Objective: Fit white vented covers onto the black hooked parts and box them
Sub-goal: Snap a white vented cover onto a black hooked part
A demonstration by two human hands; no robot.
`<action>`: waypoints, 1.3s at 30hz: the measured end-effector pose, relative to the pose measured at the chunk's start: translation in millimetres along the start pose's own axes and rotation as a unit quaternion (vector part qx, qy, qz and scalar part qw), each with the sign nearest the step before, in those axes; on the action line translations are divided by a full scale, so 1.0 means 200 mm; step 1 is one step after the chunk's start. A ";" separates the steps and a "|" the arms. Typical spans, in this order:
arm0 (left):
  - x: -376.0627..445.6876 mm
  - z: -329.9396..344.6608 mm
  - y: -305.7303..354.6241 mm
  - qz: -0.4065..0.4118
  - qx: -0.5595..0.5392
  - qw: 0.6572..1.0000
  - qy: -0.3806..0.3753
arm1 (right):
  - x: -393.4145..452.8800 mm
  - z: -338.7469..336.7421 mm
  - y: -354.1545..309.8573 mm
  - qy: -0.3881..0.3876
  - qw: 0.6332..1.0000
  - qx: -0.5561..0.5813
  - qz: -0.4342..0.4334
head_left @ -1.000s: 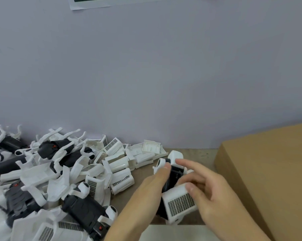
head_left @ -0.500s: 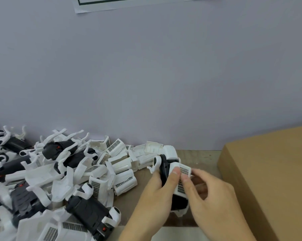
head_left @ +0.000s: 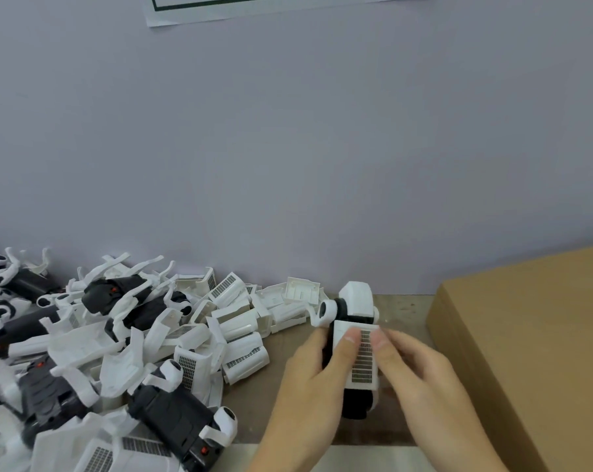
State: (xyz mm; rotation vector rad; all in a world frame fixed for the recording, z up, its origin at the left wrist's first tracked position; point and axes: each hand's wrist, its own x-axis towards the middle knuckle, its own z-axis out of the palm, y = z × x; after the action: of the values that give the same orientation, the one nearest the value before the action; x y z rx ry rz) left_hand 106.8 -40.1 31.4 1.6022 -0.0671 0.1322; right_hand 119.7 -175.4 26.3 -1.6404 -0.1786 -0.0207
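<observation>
The black hooked plastic part points away toward the wall; left hand and right hand grip it, thumbs pressing the white vented plastic cover.

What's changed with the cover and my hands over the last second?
The white vented cover turned from flat at the part's near end to lengthwise along the black hooked part. Both thumbs now press on it: left hand, right hand. The pile and cardboard box stayed put.
</observation>
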 end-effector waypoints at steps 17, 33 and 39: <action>-0.01 0.09 0.03 -0.013 0.030 0.997 0.071 | 0.01 0.03 0.04 0.073 0.983 0.141 0.087; -0.01 0.07 0.02 -0.038 0.094 0.994 0.035 | 0.00 0.05 0.02 0.076 0.975 0.183 0.102; -0.01 0.06 0.02 -0.004 0.134 0.989 0.064 | -0.02 0.05 0.01 0.091 0.994 0.011 0.054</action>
State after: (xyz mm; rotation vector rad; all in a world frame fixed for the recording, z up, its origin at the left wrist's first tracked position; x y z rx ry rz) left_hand 105.0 -52.2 34.1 1.8578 0.0589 0.2454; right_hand 114.3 -166.2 22.2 -1.6150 0.0496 -0.0845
